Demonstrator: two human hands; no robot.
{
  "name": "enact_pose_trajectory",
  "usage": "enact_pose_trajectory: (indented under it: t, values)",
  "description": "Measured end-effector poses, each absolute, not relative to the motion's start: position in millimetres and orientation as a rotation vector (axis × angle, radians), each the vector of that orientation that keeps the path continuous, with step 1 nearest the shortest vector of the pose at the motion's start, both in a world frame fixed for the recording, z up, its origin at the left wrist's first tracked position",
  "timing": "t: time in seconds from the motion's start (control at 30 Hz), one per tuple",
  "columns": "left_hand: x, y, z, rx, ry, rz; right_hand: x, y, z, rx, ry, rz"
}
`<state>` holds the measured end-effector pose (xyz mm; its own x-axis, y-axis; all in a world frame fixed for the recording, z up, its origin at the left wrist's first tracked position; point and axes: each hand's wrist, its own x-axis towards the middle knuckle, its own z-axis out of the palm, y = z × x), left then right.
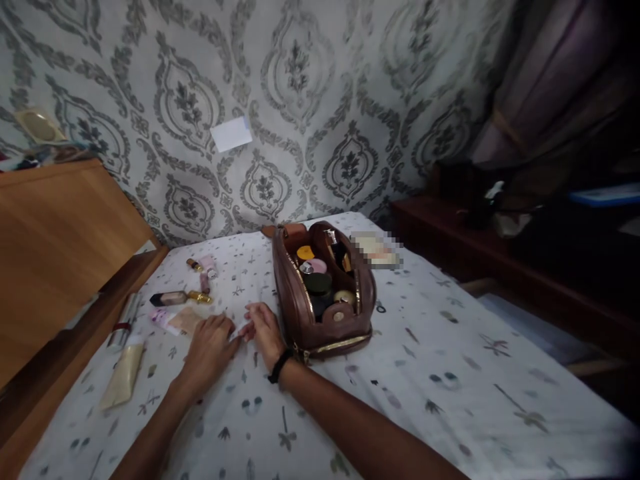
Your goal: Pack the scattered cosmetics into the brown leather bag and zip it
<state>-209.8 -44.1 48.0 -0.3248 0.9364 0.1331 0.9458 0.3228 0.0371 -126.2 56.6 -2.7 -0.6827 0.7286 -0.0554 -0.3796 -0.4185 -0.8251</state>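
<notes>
My left hand [213,345] rests palm down on the bed sheet, its fingers bent. It lies at the edge of a flat pink-and-beige packet [185,320]. Close against it is my right hand [266,335], wearing a black wristband, fingers curled towards the left thumb. The fingertips nearly meet; whatever lies between them is too small to make out. Just right of my right hand stands a brown cosmetic bag [295,287], unzipped. Inside it are a yellow round item [305,253], a pink round case [317,267], a dark round jar [319,284] and other cosmetics.
Left on the patterned sheet [400,413] lie a foundation bottle [173,299], a gold tube [200,297], a beige squeeze tube [123,377], a silver tube [124,320] and small cosmetics. A wooden headboard [65,247] borders the left; a dark red ledge [430,233] stands right. Wallpaper covers the wall.
</notes>
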Motion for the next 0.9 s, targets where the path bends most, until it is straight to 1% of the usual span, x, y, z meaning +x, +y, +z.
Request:
enact_pose_trajectory:
  t: [0.2,0.3,0.7,0.9]
  values:
    - [-218,-45,35,-1.654,-2.525,-0.379,-125,53,-5,-0.583,-1.134,2.071]
    - [-220,-45,32,-1.596,-2.551,-0.431,-127,52,-6,-0.592,-1.129,2.066]
    - [-212,-37,29,-1.585,-2.393,-0.401,-127,56,-8,-0.551,-1.153,2.074]
    - [-205,-37,27,-1.585,-2.387,-0.469,-126,60,-8,-0.561,-1.170,2.064]
